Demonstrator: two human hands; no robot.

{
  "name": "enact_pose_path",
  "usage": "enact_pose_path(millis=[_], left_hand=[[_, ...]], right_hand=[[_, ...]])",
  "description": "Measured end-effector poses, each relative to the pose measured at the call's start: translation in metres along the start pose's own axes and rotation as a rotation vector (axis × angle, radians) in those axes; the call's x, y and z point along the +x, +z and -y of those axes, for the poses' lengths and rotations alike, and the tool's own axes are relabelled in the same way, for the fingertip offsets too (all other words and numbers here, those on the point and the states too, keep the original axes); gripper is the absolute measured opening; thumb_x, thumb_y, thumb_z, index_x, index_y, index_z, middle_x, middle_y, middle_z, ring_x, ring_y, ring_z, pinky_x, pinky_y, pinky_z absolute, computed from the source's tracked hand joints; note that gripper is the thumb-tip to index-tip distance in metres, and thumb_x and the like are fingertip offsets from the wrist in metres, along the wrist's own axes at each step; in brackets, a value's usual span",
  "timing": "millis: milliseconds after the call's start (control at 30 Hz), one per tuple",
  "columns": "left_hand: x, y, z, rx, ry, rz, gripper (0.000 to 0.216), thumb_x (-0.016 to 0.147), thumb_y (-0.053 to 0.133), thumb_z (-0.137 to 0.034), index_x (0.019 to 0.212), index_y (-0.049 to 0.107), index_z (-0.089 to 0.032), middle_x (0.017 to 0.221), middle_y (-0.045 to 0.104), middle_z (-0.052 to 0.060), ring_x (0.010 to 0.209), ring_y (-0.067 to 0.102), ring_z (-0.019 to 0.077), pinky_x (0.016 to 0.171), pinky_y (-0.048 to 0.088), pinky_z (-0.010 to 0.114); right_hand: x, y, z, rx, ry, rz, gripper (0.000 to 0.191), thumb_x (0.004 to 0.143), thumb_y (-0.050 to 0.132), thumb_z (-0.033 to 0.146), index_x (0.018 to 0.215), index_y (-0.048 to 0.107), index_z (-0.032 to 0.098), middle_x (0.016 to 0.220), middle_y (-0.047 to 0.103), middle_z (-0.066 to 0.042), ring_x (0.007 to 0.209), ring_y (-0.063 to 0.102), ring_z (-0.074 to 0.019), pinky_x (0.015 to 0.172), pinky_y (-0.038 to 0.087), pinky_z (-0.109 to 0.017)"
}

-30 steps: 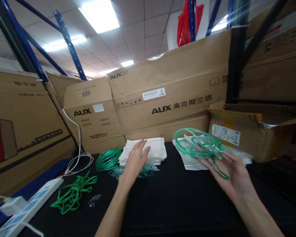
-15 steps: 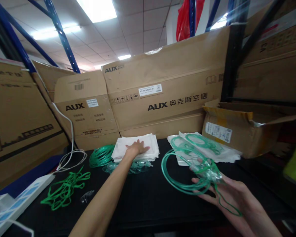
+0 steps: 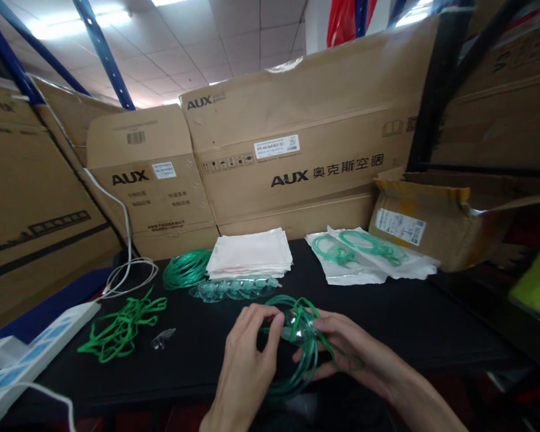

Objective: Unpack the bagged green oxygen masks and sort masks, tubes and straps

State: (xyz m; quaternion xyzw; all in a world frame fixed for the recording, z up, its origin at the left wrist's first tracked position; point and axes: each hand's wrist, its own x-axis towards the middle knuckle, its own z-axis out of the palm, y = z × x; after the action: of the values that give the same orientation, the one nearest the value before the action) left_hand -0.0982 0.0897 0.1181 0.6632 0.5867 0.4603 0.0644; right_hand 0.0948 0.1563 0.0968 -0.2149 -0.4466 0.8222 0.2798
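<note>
A clear oxygen mask (image 3: 299, 327) with a green elastic strap and coiled green tubing (image 3: 292, 384) is up in front of me, above the table's front edge. My right hand (image 3: 346, 345) grips the mask from the right, thumb on top, and the coil hangs beneath it. On the left side, my left hand (image 3: 252, 345) has thumb and fingers curled on the tubing where it meets the mask. Behind my hands lies a row of nested clear masks (image 3: 236, 289). The white bags (image 3: 249, 252) are stacked just beyond that row.
Left of the stack is a coil of tubing (image 3: 186, 269). Green straps (image 3: 121, 330), small clear connectors (image 3: 162, 338) and a power strip (image 3: 40, 354) lie at left. Bagged masks (image 3: 355, 273) rest at right beside an open carton (image 3: 427, 222). Large cartons (image 3: 297, 150) wall the back.
My left hand has left the white bag stack and come back to the tubing. My right hand has brought the mask and coil leftward and closer to me. The view has tilted down slightly.
</note>
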Motion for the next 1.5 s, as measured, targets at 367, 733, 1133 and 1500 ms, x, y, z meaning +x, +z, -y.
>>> enact_pose_path(millis=[367, 733, 1133, 1500], left_hand=[[0.004, 0.026, 0.03, -0.013, 0.042, 0.256, 0.013, 0.099, 0.061, -0.028, 0.112, 0.059, -0.025, 0.11, 0.065, 0.001, 0.109, 0.059, 0.0205, 0.1, 0.045, 0.036], [0.008, 0.029, 0.051, -0.029, 0.072, 0.291, 0.021, 0.095, 0.064, -0.011, 0.111, 0.062, -0.024, 0.109, 0.067, 0.0, 0.106, 0.061, 0.0189, 0.096, 0.047, 0.033], [0.004, 0.028, 0.05, -0.078, 0.145, 0.15, 0.015, 0.096, 0.06, -0.009, 0.105, 0.058, -0.021, 0.105, 0.067, 0.002, 0.101, 0.063, 0.0183, 0.091, 0.05, 0.029], [0.002, 0.025, 0.047, 0.0, 0.096, 0.189, 0.013, 0.096, 0.061, -0.011, 0.104, 0.058, -0.02, 0.104, 0.065, 0.002, 0.102, 0.062, 0.0199, 0.091, 0.049, 0.033]], right_hand=[[0.021, -0.028, 0.028, -1.011, -0.155, -0.307, 0.045, 0.091, 0.061, 0.059, 0.103, 0.077, 0.018, 0.09, 0.076, -0.008, 0.085, 0.069, -0.0253, 0.084, 0.056, -0.041], [0.003, -0.023, 0.02, -1.629, -0.831, -0.364, 0.037, 0.1, 0.057, 0.028, 0.136, 0.061, 0.019, 0.143, 0.059, -0.014, 0.133, 0.055, -0.0273, 0.112, 0.048, -0.047], [0.032, -0.009, 0.014, -2.166, -0.868, -0.051, 0.029, 0.094, 0.066, 0.02, 0.122, 0.064, 0.017, 0.122, 0.072, -0.012, 0.112, 0.064, -0.0341, 0.088, 0.057, -0.051], [0.034, -0.003, 0.02, -2.222, -0.81, 0.048, 0.023, 0.097, 0.058, 0.024, 0.119, 0.064, 0.02, 0.104, 0.068, -0.009, 0.097, 0.061, -0.0288, 0.081, 0.047, -0.043]])
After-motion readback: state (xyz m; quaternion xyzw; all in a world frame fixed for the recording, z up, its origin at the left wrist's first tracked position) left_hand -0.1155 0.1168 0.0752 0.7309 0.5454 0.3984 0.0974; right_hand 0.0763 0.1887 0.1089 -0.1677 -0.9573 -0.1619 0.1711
